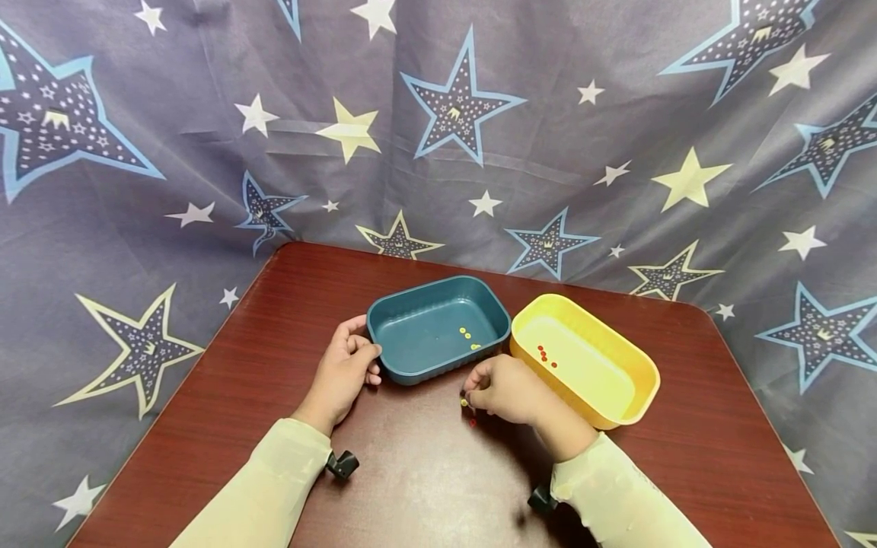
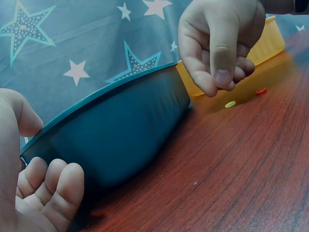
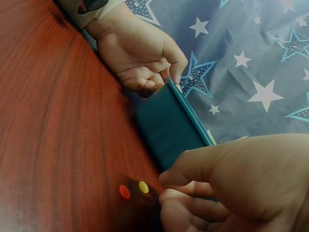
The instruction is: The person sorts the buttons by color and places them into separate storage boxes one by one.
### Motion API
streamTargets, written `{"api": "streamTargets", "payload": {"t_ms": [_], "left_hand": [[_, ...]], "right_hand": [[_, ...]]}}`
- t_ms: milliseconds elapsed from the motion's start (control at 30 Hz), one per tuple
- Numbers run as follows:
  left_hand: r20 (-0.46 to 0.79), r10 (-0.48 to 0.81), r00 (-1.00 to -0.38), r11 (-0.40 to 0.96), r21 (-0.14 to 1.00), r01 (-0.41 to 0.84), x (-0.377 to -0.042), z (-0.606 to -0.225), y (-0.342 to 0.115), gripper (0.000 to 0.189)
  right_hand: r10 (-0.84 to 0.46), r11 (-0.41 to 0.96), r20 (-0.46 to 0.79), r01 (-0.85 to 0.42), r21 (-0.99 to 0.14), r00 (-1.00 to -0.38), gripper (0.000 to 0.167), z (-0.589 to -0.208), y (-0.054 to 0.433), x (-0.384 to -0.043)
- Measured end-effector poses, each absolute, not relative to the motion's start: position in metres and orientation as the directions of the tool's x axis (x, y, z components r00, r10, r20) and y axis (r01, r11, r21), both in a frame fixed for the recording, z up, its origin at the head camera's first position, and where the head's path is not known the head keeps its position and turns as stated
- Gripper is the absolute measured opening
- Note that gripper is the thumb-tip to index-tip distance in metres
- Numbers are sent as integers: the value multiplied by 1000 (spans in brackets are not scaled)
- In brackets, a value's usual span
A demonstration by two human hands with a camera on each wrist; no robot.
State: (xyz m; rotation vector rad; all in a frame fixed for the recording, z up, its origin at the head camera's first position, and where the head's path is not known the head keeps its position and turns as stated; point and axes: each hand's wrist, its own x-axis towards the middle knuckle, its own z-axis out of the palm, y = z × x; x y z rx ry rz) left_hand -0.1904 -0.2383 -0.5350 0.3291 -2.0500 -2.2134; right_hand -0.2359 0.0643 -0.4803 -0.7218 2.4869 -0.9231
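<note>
My left hand (image 1: 340, 371) grips the left end of a teal plastic tray (image 1: 438, 371), thumb at the rim and fingers curled against its outer wall. Small yellow discs (image 1: 467, 335) lie inside it. My right hand (image 1: 508, 390) is low over the table in front of the trays, fingers bent and nothing visible between thumb and forefinger. Right by its fingertips a small yellow disc (image 3: 144, 187) lies on the wood, with a red disc (image 3: 124, 192) beside it. Both discs also show below the right hand (image 2: 219, 46) in the left wrist view.
A yellow plastic tray (image 1: 633, 380) stands to the right of the teal one, close to its corner, with several small red discs (image 1: 544, 355) inside. Both sit on a reddish-brown wooden table (image 1: 384, 472). Behind it hangs a grey curtain (image 1: 438, 198) with stars.
</note>
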Motion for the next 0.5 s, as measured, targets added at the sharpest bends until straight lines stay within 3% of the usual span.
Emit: {"api": "streamTargets", "payload": {"t_ms": [200,500], "left_hand": [[-87,-225,-970,-82,994,-70,-190,-534,-238,62],[-84,-224,-971,-78,995,-68,-190,-534,-238,62]], "right_hand": [[-585,671,-145,-375,-640,-798,7,-491,65,-236],[-555,650,-127,-334,-682,-822,5,-504,63,-232]]}}
